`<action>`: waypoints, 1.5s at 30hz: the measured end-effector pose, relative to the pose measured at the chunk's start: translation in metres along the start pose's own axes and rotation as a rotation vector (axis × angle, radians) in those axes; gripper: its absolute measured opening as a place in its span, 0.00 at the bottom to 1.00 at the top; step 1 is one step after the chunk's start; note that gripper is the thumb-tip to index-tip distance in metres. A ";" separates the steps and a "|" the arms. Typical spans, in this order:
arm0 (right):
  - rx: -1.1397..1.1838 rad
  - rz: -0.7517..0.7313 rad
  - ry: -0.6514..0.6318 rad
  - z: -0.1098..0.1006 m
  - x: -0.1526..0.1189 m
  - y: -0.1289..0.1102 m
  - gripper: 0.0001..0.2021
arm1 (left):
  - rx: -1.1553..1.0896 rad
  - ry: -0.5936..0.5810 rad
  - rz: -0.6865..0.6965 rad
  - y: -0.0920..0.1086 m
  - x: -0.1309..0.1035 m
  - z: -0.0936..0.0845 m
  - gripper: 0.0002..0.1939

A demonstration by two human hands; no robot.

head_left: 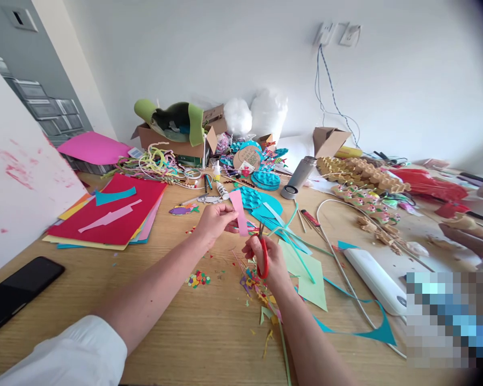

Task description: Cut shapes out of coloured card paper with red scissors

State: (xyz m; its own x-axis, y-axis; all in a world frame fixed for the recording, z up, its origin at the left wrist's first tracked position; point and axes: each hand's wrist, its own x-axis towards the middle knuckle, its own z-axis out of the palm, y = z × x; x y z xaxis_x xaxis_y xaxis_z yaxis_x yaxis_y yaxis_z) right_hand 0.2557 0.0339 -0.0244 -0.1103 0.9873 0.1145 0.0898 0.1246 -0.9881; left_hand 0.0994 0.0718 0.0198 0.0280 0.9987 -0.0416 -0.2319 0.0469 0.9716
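Observation:
My left hand (218, 221) pinches a strip of pink paper (238, 212) and holds it up above the table. In my right hand (271, 257) is a pair of scissors (262, 256) with red handles, its fingers closed round the loops. The scissor blades point up and away, close to the lower end of the pink strip; whether they touch it I cannot tell. Below the hands lie small paper scraps (261, 292) and a little heap of round coloured paper dots (198, 279). A purple paper fish (184, 209) rests beyond my left wrist.
Stacked coloured paper (108, 214) lies at left, near a black phone (22, 292). Green paper (306, 273), blue offcuts (380, 324) and a white device (376, 281) with a cable are at right. Behind stands a grey thermos (300, 177). Another person's hand (469, 236) shows at far right.

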 end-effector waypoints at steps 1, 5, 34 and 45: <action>-0.021 0.006 -0.028 0.000 -0.001 0.001 0.22 | -0.013 0.019 -0.016 0.003 0.000 -0.001 0.07; -0.102 0.030 -0.119 0.001 -0.002 0.007 0.24 | -0.048 0.061 -0.034 0.010 0.001 -0.003 0.06; -0.253 0.149 -0.192 0.005 -0.005 0.007 0.22 | -0.044 0.117 -0.131 0.000 0.003 0.000 0.07; -0.275 0.166 -0.197 0.004 -0.005 0.009 0.23 | -0.032 0.092 -0.146 0.002 0.002 0.001 0.02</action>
State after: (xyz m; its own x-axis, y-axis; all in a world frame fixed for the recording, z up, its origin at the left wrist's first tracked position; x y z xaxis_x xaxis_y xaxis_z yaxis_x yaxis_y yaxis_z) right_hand 0.2528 0.0299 -0.0343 -0.2582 0.9616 -0.0929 0.3822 0.0133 -0.9240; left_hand 0.0996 0.0737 0.0217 -0.0252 0.9785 -0.2045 -0.2630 0.1908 0.9457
